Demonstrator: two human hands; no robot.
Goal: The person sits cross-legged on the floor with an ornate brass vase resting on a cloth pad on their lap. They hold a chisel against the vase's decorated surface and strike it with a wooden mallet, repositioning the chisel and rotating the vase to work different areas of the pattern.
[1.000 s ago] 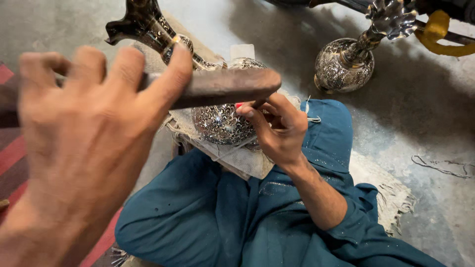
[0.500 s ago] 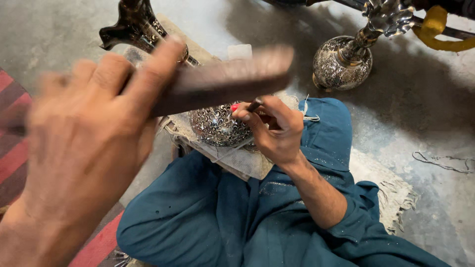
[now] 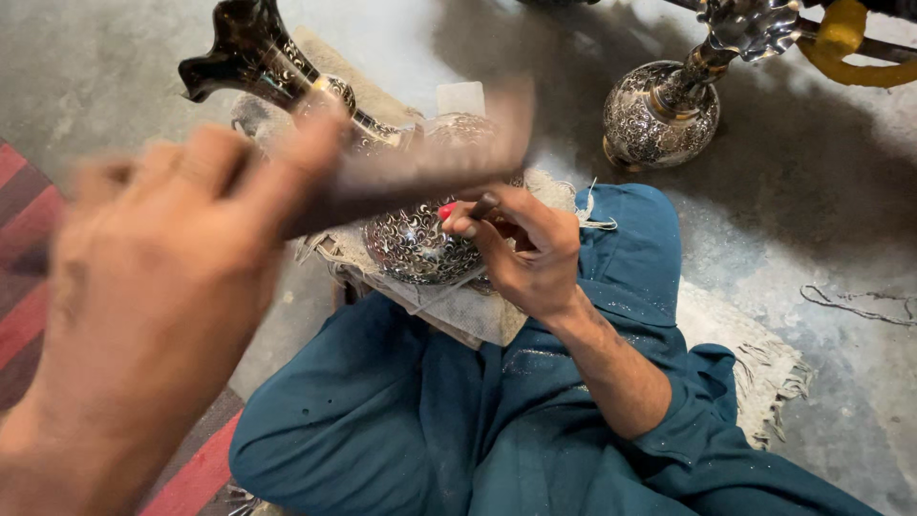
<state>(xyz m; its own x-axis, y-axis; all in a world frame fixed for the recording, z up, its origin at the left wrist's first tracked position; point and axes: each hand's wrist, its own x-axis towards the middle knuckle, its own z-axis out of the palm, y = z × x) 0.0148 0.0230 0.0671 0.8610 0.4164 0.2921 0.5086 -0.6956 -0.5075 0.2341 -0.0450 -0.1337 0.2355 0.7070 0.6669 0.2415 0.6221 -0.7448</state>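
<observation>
Nearest, blurred left hand (image 3: 162, 287) clenched round a dark mallet (image 3: 420, 167). Beyond, right hand (image 3: 521, 248) pinching a small chisel (image 3: 478, 207) — tip against the engraved metal vase (image 3: 411, 234), lying on cloth (image 3: 468, 311) over the lap. Farther — second vase (image 3: 654, 115), upright on concrete.

Two hands in shot: left hand (image 3: 162, 315), blurred, w/ one dark bar (image 3: 420, 167); right hand (image 3: 521, 244) w/ one small red-tipped tool (image 3: 468, 208). Two engraved metal vases: one vase (image 3: 411, 239) lying on one pale cloth (image 3: 468, 311), a second vase (image 3: 659, 115) upright on the concrete floor (image 3: 812, 220). One striped rug (image 3: 19, 239) at frame left, one fringed mat (image 3: 755, 368) at right, one yellow ring (image 3: 845, 38) top right. Approx. one loose wire (image 3: 855, 304) on floor.
</observation>
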